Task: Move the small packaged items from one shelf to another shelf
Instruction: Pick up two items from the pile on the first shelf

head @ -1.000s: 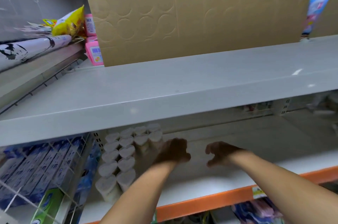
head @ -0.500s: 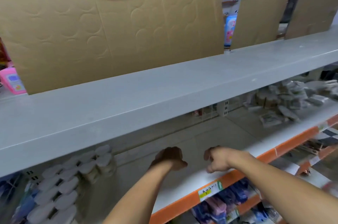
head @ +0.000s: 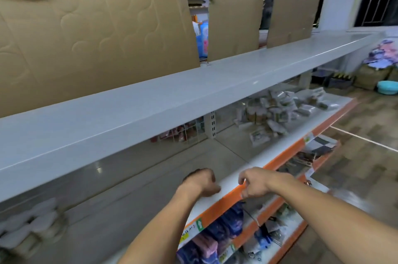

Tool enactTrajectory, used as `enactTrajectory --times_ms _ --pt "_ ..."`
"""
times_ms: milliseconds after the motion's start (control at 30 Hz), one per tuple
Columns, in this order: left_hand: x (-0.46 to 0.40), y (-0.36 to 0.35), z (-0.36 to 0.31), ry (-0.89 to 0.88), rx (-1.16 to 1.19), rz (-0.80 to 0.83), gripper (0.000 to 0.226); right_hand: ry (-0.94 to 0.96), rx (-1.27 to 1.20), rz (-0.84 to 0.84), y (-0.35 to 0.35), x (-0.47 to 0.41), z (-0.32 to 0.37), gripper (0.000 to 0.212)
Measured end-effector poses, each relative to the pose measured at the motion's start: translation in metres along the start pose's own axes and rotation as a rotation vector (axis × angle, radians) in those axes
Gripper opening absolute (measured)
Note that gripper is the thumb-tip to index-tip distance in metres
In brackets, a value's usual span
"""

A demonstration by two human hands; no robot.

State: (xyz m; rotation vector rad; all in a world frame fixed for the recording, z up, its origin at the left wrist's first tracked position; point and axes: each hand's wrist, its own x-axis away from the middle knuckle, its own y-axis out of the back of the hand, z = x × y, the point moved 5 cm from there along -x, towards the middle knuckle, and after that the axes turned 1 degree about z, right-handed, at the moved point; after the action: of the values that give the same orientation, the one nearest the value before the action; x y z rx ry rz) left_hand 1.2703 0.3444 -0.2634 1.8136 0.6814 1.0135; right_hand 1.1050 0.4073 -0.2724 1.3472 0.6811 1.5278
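Middle shelf [head: 247, 151]: packet pile [head: 277, 110], white containers [head: 28, 229]

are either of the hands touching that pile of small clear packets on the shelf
Apart. The head view shows bare white shelf between the pile of small clear packets and both the left hand and right hand.
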Motion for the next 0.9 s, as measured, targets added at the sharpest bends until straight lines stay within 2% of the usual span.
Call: enactTrajectory --times_ms 167,300,433,767,900 --pt "-0.024 -0.006 -0.053 -0.053 0.006 -0.017 0.043 -0.04 -0.072 -0.001 0.008 0.011 -0.058 0.061" --pt "-0.043 -0.006 -0.098 -0.13 -0.047 -0.016 0.034 -0.108 -0.106 -0.036 0.017 0.022 -0.104 0.054" --pt "-0.058 -0.011 -0.138 -0.183 -0.056 -0.011 0.041 -0.169 -0.156 -0.044 0.022 0.034 -0.146 0.055" --pt "-0.116 -0.016 -0.236 -0.339 -0.084 0.009 0.033 -0.275 -0.237 -0.117 0.032 0.044 -0.232 0.041" --pt "-0.156 -0.013 -0.269 -0.372 -0.095 -0.005 0.036 -0.317 -0.271 -0.173 0.05 0.034 -0.266 0.042"
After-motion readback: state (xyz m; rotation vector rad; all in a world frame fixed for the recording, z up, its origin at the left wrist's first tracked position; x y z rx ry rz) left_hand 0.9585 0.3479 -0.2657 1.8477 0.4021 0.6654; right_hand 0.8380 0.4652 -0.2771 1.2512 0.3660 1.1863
